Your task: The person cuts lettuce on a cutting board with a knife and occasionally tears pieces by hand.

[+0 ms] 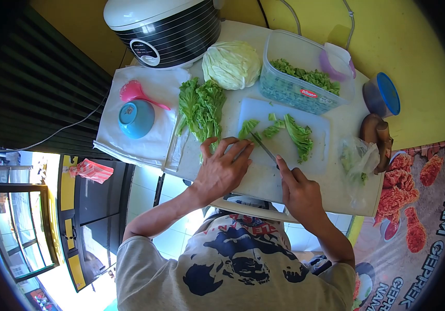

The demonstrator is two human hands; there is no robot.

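My right hand (301, 194) is closed round the handle of a knife (264, 146), whose blade points up and left over the white cutting board (315, 132). The blade touches or lies close to a small lettuce piece (248, 128). Fingers bent, my left hand (225, 166) rests at the board's left edge, its fingertips by that piece. Cut lettuce strips (299, 136) lie on the board's middle. A bunch of leafy lettuce (201, 109) lies on the table left of the board, just beyond my left hand.
Behind stand a cabbage (231, 65), a clear tub of chopped lettuce (300, 83) and a rice cooker (165, 33). A blue bowl (136, 119) and pink ladle (134, 92) are at left. At right are a plastic bag (358, 160), a brown object (377, 137) and a blue-lidded container (382, 95).
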